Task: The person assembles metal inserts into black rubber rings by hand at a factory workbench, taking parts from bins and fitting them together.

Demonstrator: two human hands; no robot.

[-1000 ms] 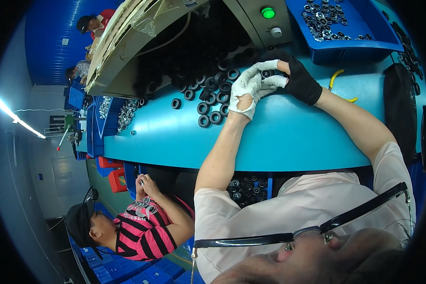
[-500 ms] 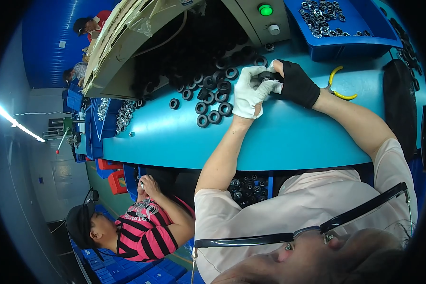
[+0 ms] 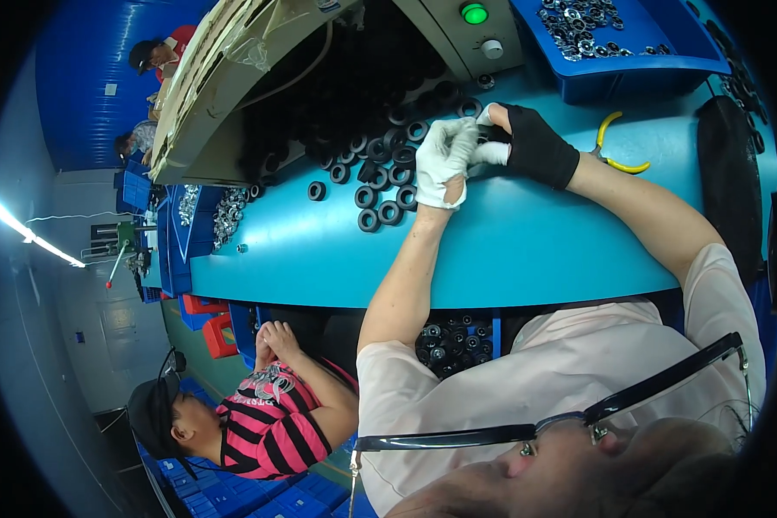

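My left hand [image 3: 445,164], in a white glove, has its fingers curled in, slightly smeared by motion. Beside it my right hand [image 3: 531,148], in a black fingerless cover with white on the fingertips, grips a small black rubber ring [image 3: 490,135]. The fingers hide most of this ring, and whatever is inside the left fingers is hidden too. Just left of my left hand, loose black rubber rings [image 3: 390,211] lie on the blue-green table [image 3: 319,268]. More of them are heaped under the machine's opening.
A beige machine [image 3: 466,52] with a lit green button stands at the back. To the right are a blue bin [image 3: 630,73] of metal parts and yellow-handled pliers [image 3: 611,142]. Below the table edge sits a box of black parts [image 3: 454,345]. A co-worker [image 3: 276,414] sits at left.
My left hand has shifted a little left, and its fingers have curled further over. The ring, plainly seen between both hands before, is now mostly covered. The co-worker's hands moved slightly.
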